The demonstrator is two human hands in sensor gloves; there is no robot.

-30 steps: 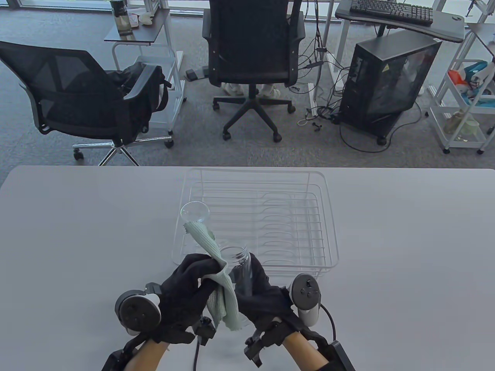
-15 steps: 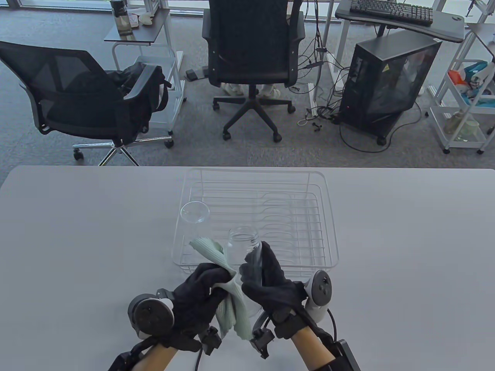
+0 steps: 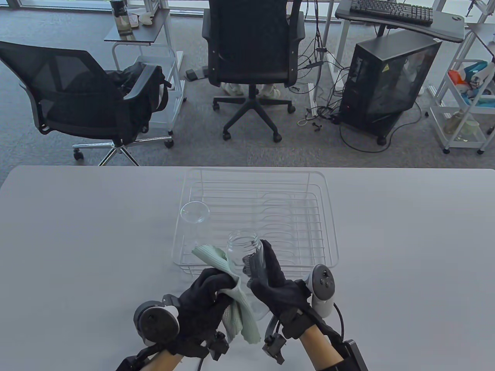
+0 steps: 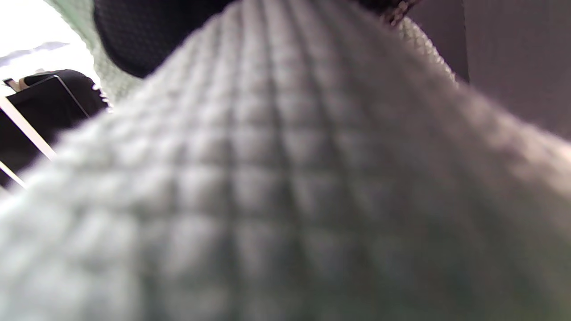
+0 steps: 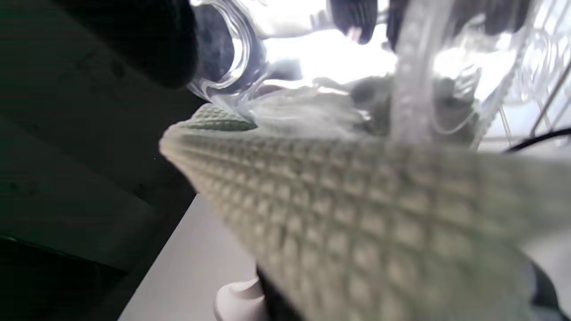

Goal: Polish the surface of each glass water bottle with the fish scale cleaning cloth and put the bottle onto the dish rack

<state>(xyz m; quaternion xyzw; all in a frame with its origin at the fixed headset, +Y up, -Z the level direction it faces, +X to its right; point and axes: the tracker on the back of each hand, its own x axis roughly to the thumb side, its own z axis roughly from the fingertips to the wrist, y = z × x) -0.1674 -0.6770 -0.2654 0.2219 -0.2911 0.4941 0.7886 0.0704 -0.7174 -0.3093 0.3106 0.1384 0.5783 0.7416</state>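
Note:
My right hand (image 3: 267, 276) grips a clear glass bottle (image 3: 241, 247) upright near the table's front, just before the wire dish rack (image 3: 328, 216). My left hand (image 3: 209, 297) holds a pale green waffle-textured cloth (image 3: 239, 313) against the bottle's left side. A second glass bottle (image 3: 194, 212) stands at the rack's left edge. The cloth (image 4: 285, 200) fills the left wrist view. In the right wrist view the cloth (image 5: 357, 200) lies before the glass (image 5: 276, 102).
Office chairs (image 3: 251, 50), a computer tower (image 3: 386, 77) and a trolley (image 3: 464, 108) stand on the carpet beyond the table's far edge. The grey tabletop (image 3: 77, 232) stretches to both sides of the rack.
Both hands and the bottle shifted right and slightly toward me. The cloth slid down from the bottle's top to its lower left side, baring the bottle's mouth.

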